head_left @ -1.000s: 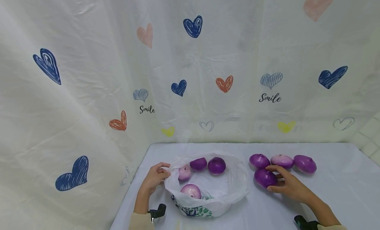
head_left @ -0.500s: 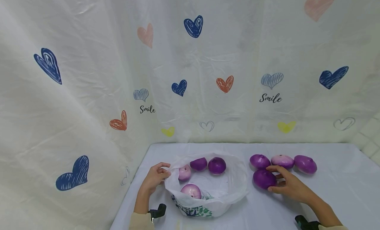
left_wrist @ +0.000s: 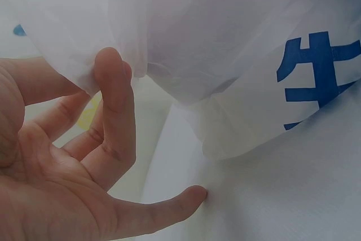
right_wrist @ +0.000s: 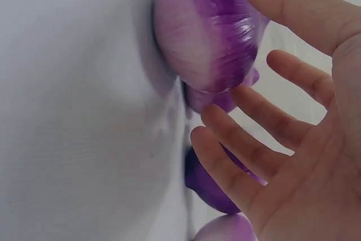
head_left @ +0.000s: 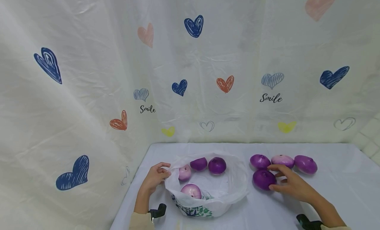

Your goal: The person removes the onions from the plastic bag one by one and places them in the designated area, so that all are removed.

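Note:
A white plastic bag (head_left: 221, 208) with green and blue print stands open at centre, its rim rolled outward. At its left rim is my left hand (head_left: 156, 177); in the left wrist view, thumb and finger pinch the bag edge while another finger stretches out. Inside the bag lie several purple onions, among them a pale one (head_left: 191, 191) and a dark one (head_left: 217, 165). My right hand (head_left: 289, 184) is beside a dark purple onion (head_left: 264, 179) resting on the table. Its fingers are spread and fairly straight, thumb and fingertips right at the onion's side.
Behind that onion, three more sit in a row: a purple one (head_left: 260, 161), a pale pink one (head_left: 282, 161) and another purple one (head_left: 306, 164). The white-covered table (head_left: 335, 193) ends at a white curtain (head_left: 237, 111) printed with hearts.
The dark onion has shifted slightly left and turned so its top shows. My right fingers have loosened and drawn slightly right from it. The left hand and bag have stayed put.

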Tool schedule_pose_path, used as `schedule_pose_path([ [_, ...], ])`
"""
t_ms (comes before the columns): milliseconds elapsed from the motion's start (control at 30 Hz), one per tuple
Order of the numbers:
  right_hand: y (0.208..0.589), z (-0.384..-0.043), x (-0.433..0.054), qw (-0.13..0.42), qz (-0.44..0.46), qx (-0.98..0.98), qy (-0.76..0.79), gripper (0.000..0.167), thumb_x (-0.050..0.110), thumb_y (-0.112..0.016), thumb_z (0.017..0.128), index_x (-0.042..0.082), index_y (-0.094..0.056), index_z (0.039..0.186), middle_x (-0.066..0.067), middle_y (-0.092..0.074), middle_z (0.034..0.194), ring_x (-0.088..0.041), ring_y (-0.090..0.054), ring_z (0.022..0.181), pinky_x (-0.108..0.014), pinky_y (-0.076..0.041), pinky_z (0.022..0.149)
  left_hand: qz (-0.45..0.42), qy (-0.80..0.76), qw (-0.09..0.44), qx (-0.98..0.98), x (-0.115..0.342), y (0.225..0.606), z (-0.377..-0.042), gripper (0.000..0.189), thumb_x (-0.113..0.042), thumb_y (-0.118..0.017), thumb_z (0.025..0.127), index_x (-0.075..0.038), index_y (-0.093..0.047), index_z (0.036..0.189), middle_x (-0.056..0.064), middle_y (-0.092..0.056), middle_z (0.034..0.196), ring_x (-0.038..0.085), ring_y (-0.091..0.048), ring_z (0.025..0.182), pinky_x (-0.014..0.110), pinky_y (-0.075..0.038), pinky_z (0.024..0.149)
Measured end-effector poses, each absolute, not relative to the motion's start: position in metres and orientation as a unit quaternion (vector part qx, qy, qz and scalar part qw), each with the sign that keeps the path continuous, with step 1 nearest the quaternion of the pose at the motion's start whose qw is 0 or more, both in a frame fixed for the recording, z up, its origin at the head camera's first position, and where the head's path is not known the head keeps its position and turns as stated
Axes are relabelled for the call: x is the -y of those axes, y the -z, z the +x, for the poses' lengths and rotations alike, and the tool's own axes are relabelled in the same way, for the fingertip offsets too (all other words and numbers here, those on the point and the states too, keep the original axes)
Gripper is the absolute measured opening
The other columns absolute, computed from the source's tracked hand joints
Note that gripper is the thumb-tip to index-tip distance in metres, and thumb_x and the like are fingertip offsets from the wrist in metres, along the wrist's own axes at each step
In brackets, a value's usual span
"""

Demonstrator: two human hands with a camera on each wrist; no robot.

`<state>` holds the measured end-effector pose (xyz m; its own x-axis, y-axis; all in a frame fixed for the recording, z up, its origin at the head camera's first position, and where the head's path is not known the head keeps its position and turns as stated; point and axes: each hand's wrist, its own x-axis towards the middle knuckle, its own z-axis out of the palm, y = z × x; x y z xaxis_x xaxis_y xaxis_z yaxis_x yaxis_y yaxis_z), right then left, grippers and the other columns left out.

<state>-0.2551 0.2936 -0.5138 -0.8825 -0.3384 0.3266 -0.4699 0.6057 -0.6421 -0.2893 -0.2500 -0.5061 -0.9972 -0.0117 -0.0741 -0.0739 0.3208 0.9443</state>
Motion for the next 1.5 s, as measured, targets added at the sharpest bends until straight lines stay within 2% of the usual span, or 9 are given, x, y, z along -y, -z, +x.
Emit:
schedule_pose_path([
  [267, 0.495, -0.250, -0.283, 0.123, 0.216, 0.895, -0.371, 0.055, 0.022, -0.084, 0.085, 0.008, -0.059, 0.132, -0.014, -0.062, 0.128, 0.010, -0.056, 0.106, -0.028, -0.057, 0.081, -0.026, -0.582, 0.027, -0.812, 0.248, 0.504, -0.289, 0.029, -0.010, -0.072, 0.093, -0.009, -0.068, 0.121, 0.006, -0.063, 0.084, 0.020, -0.057, 0.076, 0.036, -0.048, 0.067],
  [467, 0.481, -0.241, -0.256, 0.160, 0.232, 0.876, -0.392, 0.044, 0.014, -0.083, 0.085, 0.005, -0.062, 0.124, -0.009, -0.067, 0.114, -0.005, -0.067, 0.098, -0.026, -0.058, 0.081, -0.032, -0.576, 0.025, -0.816, 0.247, 0.504, -0.289, 0.028, -0.010, -0.071, 0.094, -0.009, -0.068, 0.121, 0.006, -0.063, 0.085, 0.020, -0.057, 0.077, 0.039, -0.050, 0.070],
  [600, 0.476, -0.234, -0.235, 0.165, 0.251, 0.858, -0.417, 0.040, 0.008, -0.081, 0.086, 0.007, -0.063, 0.122, -0.001, -0.067, 0.111, -0.007, -0.068, 0.094, -0.025, -0.057, 0.080, -0.029, -0.579, 0.033, -0.814, 0.249, 0.503, -0.290, 0.027, -0.010, -0.071, 0.094, -0.010, -0.068, 0.121, 0.006, -0.064, 0.086, 0.020, -0.059, 0.077, 0.039, -0.051, 0.071],
  [800, 0.477, -0.226, -0.198, 0.166, 0.291, 0.834, -0.439, 0.037, 0.006, -0.079, 0.087, 0.010, -0.063, 0.120, -0.003, -0.069, 0.111, -0.012, -0.067, 0.093, -0.028, -0.058, 0.080, -0.026, -0.579, 0.035, -0.814, 0.249, 0.502, -0.293, 0.028, -0.010, -0.071, 0.093, -0.009, -0.067, 0.121, 0.006, -0.065, 0.085, 0.020, -0.059, 0.077, 0.034, -0.049, 0.067],
  [1033, 0.476, -0.224, -0.153, 0.149, 0.347, 0.811, -0.447, 0.037, 0.011, -0.077, 0.091, 0.023, -0.061, 0.122, 0.009, -0.066, 0.113, -0.005, -0.062, 0.098, -0.030, -0.057, 0.081, -0.031, -0.583, 0.034, -0.812, 0.248, 0.500, -0.294, 0.028, -0.010, -0.072, 0.093, -0.010, -0.068, 0.120, 0.007, -0.065, 0.086, 0.020, -0.058, 0.076, 0.033, -0.046, 0.065],
  [1333, 0.474, -0.234, -0.093, 0.087, 0.377, 0.798, -0.461, 0.039, 0.018, -0.077, 0.091, 0.022, -0.060, 0.127, 0.007, -0.064, 0.117, -0.008, -0.063, 0.101, -0.033, -0.057, 0.085, -0.033, -0.584, 0.032, -0.811, 0.249, 0.502, -0.290, 0.027, -0.009, -0.072, 0.092, -0.009, -0.068, 0.119, 0.008, -0.065, 0.086, 0.021, -0.058, 0.077, 0.038, -0.048, 0.069],
  [1500, 0.482, -0.239, -0.069, 0.040, 0.378, 0.801, -0.463, 0.043, 0.015, -0.076, 0.091, 0.019, -0.060, 0.131, 0.001, -0.063, 0.121, -0.011, -0.062, 0.103, -0.035, -0.056, 0.087, -0.031, -0.584, 0.033, -0.811, 0.248, 0.503, -0.289, 0.028, -0.010, -0.072, 0.092, -0.010, -0.068, 0.120, 0.008, -0.065, 0.087, 0.021, -0.058, 0.077, 0.039, -0.048, 0.070],
])
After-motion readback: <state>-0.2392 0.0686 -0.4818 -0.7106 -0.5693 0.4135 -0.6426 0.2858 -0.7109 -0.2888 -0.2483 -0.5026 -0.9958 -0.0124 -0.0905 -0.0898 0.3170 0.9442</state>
